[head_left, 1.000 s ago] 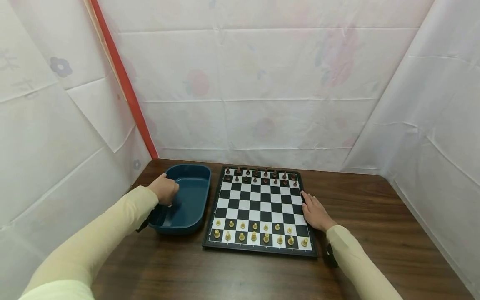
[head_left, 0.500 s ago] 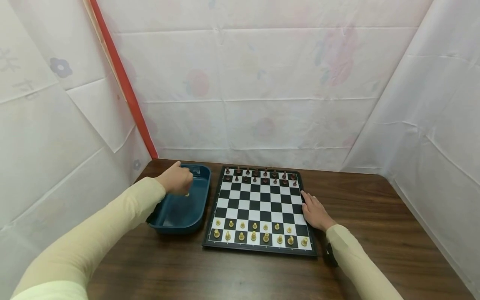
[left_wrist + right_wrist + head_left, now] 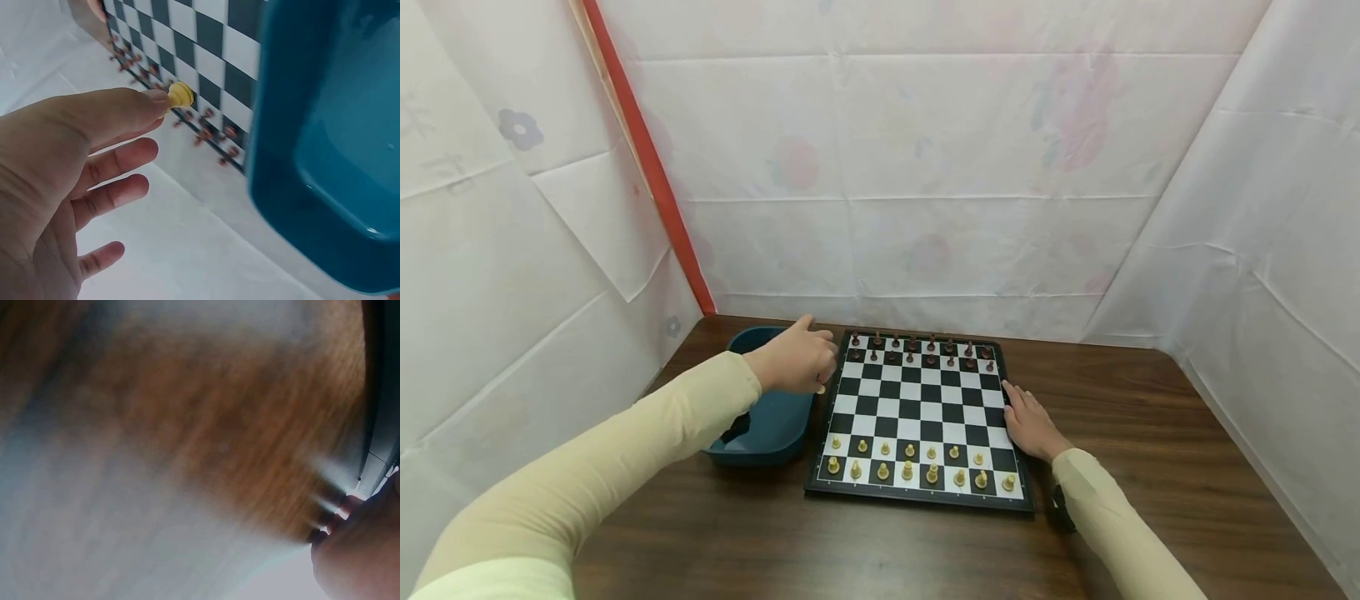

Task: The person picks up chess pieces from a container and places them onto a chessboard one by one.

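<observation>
Between its thumb and a finger my left hand [image 3: 796,358] pinches a small gold chess pawn [image 3: 180,95], base outward; its other fingers are loosely spread. In the head view this hand is above the gap between the blue bin [image 3: 760,435] and the chessboard [image 3: 921,400]. Several gold chess pieces [image 3: 907,472] stand in two rows at the board's near side. Dark red pieces [image 3: 931,343] fill two rows at the far side. My right hand [image 3: 1032,423] rests at the board's right edge with its fingers extended; the right wrist view shows only part of it.
The board and bin stand on a dark wooden table [image 3: 880,550]. White patterned sheeting [image 3: 887,183] hangs behind and on both sides. A red strip [image 3: 647,158] runs down the back left corner. The bin's rim [image 3: 253,181] rises beside the left hand.
My left hand has come up out of the blue bin and moved right toward the board, carrying the gold pawn. The right hand has stayed at the board's edge.
</observation>
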Tool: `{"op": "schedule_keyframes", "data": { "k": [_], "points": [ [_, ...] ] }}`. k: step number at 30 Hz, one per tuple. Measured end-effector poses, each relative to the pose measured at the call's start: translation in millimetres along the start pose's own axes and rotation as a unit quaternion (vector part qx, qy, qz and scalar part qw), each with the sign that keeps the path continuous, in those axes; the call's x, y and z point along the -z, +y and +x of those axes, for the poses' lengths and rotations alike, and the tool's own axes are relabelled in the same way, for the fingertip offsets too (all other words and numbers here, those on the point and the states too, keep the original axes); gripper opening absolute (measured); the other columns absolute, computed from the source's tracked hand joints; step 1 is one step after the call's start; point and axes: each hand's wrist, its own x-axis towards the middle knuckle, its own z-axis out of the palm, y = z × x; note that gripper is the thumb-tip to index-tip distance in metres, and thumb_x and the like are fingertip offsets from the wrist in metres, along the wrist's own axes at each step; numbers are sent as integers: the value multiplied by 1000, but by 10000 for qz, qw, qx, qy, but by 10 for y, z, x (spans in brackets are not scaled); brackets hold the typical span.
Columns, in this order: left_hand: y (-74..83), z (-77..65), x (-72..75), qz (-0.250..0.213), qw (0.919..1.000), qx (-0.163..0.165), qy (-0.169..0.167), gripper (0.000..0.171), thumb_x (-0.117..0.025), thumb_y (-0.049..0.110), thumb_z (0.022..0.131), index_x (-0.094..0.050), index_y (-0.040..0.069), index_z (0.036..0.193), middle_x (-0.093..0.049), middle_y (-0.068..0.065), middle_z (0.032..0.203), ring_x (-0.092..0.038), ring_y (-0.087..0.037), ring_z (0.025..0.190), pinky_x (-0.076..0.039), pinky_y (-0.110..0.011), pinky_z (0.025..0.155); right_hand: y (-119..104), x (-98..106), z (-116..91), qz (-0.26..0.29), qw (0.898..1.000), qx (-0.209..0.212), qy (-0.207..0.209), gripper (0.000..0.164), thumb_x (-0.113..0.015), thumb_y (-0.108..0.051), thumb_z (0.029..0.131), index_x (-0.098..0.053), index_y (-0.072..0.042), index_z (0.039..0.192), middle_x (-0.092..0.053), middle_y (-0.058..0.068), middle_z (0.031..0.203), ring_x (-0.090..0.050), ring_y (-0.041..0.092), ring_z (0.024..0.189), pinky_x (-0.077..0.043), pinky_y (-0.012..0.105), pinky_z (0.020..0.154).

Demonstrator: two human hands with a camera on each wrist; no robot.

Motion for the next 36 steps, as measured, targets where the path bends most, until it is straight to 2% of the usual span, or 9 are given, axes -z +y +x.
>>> {"op": "schedule_keyframes", "data": {
  "k": [5, 9, 11, 14, 17, 22, 25, 30, 36],
  "points": [
    [141, 63, 103, 121, 9990, -348, 240, 23, -80, 27, 76, -64, 26, 58, -57, 10, 74, -41, -14, 73, -27, -43, 73, 14, -8, 10, -7, 10000, -3, 7, 52, -27, -15, 101, -19, 5, 148, -20, 34, 148, -13, 47, 138, -9, 55, 110],
    [246, 125, 160, 235, 9968, -617, 446, 22, -78, 31, 78, -65, 27, 60, -58, 10, 76, -41, -14, 74, -26, -41, 73, 31, -17, 11, -17, 10000, -23, 5, 52, -27, -16, 101, -19, 5, 148, -20, 34, 148, -13, 47, 138, -9, 55, 110],
    [295, 162, 186, 253, 9955, -750, 525, 23, -77, 31, 79, -63, 28, 60, -57, 9, 77, -41, -14, 75, -26, -41, 73, 29, -15, 6, -6, 10000, -38, -3, 52, -27, -16, 101, -19, 5, 148, -20, 34, 148, -13, 47, 138, -10, 55, 110],
    [374, 243, 218, 290, 9932, -945, 608, 18, -76, 32, 80, -67, 28, 65, -60, 9, 81, -46, -15, 79, -33, -44, 81, 32, -8, 0, -15, 10000, -54, -8, 52, -27, -16, 101, -18, 5, 148, -20, 34, 148, -13, 47, 138, -9, 55, 110],
    [459, 339, 234, 348, 9909, -1102, 691, 14, -76, 34, 80, -71, 27, 69, -63, 9, 86, -49, -14, 83, -34, -46, 87, 25, -3, -7, -22, 10000, -78, -30, 52, -27, -16, 101, -18, 5, 148, -20, 33, 149, -13, 47, 138, -10, 55, 110],
    [596, 495, 253, 406, 9866, -1309, 883, 14, -72, 31, 83, -72, 26, 70, -63, 9, 87, -48, -14, 83, -33, -43, 84, 13, 0, -18, -16, 9999, -88, -80, 52, -27, -17, 102, -18, 4, 149, -20, 33, 149, -13, 46, 139, -10, 55, 110],
    [668, 587, 279, 426, 9840, -1433, 964, 16, -70, 28, 85, -70, 25, 69, -62, 10, 85, -47, -14, 84, -33, -44, 87, 9, 5, -23, -35, 9999, -84, -64, 52, -27, -16, 102, -18, 4, 149, -20, 32, 149, -13, 46, 139, -10, 54, 110],
    [792, 732, 326, 530, 9814, -1609, 907, 21, -66, 28, 87, -67, 25, 67, -60, 10, 85, -46, -14, 85, -31, -44, 88, -17, 8, -32, -10, 10000, -66, -34, 52, -28, -17, 102, -19, 4, 149, -20, 32, 149, -13, 46, 139, -10, 55, 110],
    [960, 888, 366, 627, 9813, -1731, 564, 14, -69, 36, 85, -73, 25, 78, -64, 10, 97, -50, -13, 98, -33, -46, 96, -43, -10, -13, -22, 9999, -86, -94, 53, -28, -18, 102, -18, 3, 149, -19, 32, 150, -12, 45, 139, -10, 54, 110]
  ]
}}
